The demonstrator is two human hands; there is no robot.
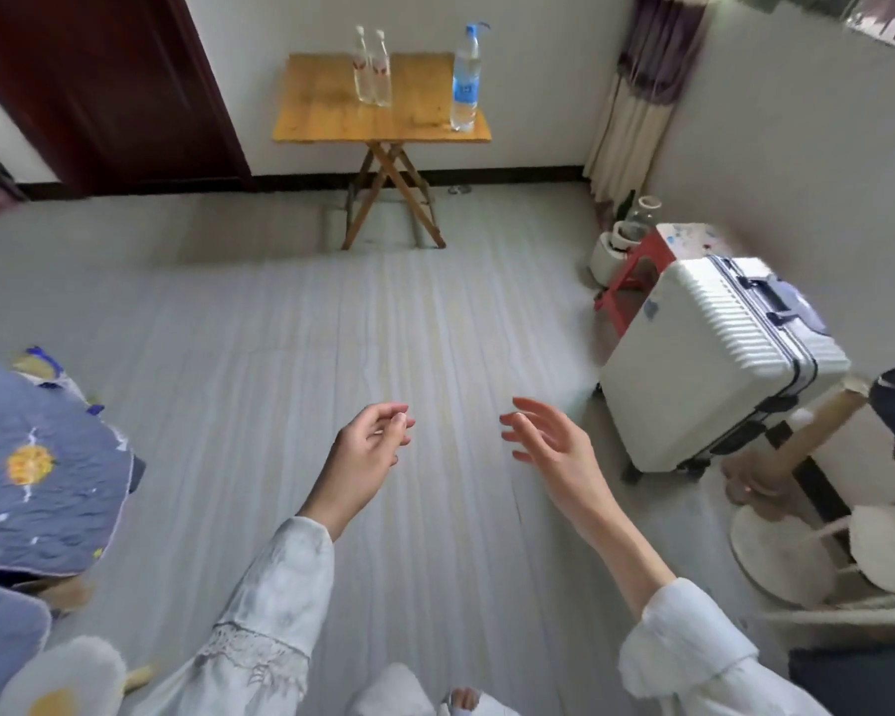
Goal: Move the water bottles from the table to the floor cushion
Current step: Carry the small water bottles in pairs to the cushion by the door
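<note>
Across the room a small wooden folding table (326, 116) stands against the wall. Two slim clear bottles (373, 69) with white caps stand side by side near its middle. A taller bottle with a blue label and blue cap (466, 80) stands at its front right corner. My left hand (370, 447) and my right hand (549, 441) hang in front of me over the floor, far from the table, fingers loosely curled, holding nothing. A blue patterned cushion (42, 472) lies at the left edge.
A white suitcase (714, 364) stands at the right, with a red stool (636, 271) and white pots behind it. A round stand and a dark bag are at the far right. A dark door is at the back left. Grey floor stretches between me and the table.
</note>
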